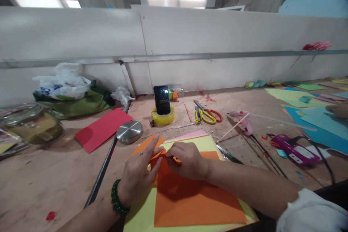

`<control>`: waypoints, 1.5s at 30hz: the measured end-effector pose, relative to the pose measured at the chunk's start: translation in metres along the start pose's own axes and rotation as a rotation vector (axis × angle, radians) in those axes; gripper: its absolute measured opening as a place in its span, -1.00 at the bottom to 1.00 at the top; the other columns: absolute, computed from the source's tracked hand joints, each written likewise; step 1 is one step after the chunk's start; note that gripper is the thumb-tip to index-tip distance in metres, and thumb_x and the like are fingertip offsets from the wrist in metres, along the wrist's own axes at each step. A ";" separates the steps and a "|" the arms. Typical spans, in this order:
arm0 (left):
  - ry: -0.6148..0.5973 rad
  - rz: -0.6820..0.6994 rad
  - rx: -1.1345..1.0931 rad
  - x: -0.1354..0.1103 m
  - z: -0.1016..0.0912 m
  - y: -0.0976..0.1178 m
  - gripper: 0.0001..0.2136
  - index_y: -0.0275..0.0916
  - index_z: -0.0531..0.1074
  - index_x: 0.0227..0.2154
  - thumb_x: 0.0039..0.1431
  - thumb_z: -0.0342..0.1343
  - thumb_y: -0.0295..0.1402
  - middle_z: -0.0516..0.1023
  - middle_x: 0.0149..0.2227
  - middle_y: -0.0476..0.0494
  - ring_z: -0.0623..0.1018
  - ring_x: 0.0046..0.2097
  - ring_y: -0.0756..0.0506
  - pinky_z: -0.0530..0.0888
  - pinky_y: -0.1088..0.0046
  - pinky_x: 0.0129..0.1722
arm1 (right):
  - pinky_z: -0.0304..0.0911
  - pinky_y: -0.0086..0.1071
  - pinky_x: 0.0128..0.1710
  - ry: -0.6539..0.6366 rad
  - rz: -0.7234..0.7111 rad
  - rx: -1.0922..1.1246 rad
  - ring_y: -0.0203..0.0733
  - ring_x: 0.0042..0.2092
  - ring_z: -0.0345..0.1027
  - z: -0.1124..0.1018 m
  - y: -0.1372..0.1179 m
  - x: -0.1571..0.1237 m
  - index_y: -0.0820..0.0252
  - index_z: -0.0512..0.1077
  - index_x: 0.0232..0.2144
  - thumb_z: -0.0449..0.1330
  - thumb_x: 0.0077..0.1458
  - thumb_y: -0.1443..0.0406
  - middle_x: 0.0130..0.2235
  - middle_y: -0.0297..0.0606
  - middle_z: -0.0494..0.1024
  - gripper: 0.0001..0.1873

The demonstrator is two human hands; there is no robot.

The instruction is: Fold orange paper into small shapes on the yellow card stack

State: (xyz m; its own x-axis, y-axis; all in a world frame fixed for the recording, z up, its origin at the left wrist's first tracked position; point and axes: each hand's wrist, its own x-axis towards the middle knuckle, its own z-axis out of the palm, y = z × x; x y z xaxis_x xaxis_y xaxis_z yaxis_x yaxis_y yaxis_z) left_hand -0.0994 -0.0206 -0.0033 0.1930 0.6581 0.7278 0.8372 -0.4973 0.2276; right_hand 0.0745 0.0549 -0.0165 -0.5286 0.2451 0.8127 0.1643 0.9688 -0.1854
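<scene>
Pinching folded orange paper (157, 156), bare hands (189, 160), smooth flat orange sheet (197, 206) beneath.

orange folded paper (158, 156) | orange sheet (195, 203) | yellow paper (138, 215) | red card (103, 129) | green bracelet (115, 196)

From where I stand, a phone (162, 99) is propped up at a yellow roll (166, 119). To its right lie a cutter (198, 114) and scissors (208, 112), then a pink glue gun (246, 125) and, nearer me, a purple device (295, 151). On the left, a metal disc (129, 132) sits by a red sheet (102, 130); farther over are a glass jar (40, 130) and a green bag (81, 107) topped with white plastic (63, 86). A pink bundle (318, 46) rests along the wall rail (244, 54).
</scene>
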 end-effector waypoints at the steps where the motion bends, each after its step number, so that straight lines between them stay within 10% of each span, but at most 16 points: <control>1: 0.004 0.006 -0.002 0.000 -0.001 0.000 -0.45 -0.14 -0.01 0.31 0.31 -0.01 -0.35 0.67 -0.23 -0.08 0.66 -0.26 -0.06 0.59 0.47 -0.26 | 0.05 -0.46 -0.57 -0.010 -0.025 -0.021 -0.31 -0.53 0.25 0.000 -0.001 0.000 0.16 0.32 -0.45 0.05 0.10 0.43 -0.54 -0.35 0.44 -0.87; 30: -0.014 -0.043 0.100 -0.002 0.004 -0.006 -0.47 -0.16 0.01 0.30 0.31 -0.04 -0.40 0.67 -0.26 -0.09 0.64 -0.39 -0.06 0.58 0.48 -0.32 | 0.31 -0.44 -0.42 -0.016 0.202 0.009 -0.23 -0.39 0.48 0.008 0.009 0.000 0.18 0.45 -0.35 0.15 0.11 0.33 -0.39 -0.23 0.61 -0.93; 45: 0.017 0.014 0.301 -0.003 0.007 0.000 -0.50 -0.26 0.01 0.30 0.35 -0.08 -0.33 0.58 -0.54 -0.03 0.53 -0.58 -0.02 0.47 0.57 -0.50 | 0.23 -0.42 -0.46 -0.016 0.034 -0.106 -0.24 -0.44 0.41 0.004 0.007 0.005 0.19 0.44 -0.37 0.07 0.15 0.38 -0.42 -0.24 0.59 -0.86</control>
State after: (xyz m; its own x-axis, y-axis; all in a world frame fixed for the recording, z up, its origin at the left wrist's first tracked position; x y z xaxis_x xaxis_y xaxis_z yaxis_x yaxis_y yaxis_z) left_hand -0.0959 -0.0184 -0.0097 0.1988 0.6413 0.7411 0.9492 -0.3142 0.0173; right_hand 0.0698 0.0632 -0.0155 -0.5345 0.2792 0.7977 0.2693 0.9509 -0.1524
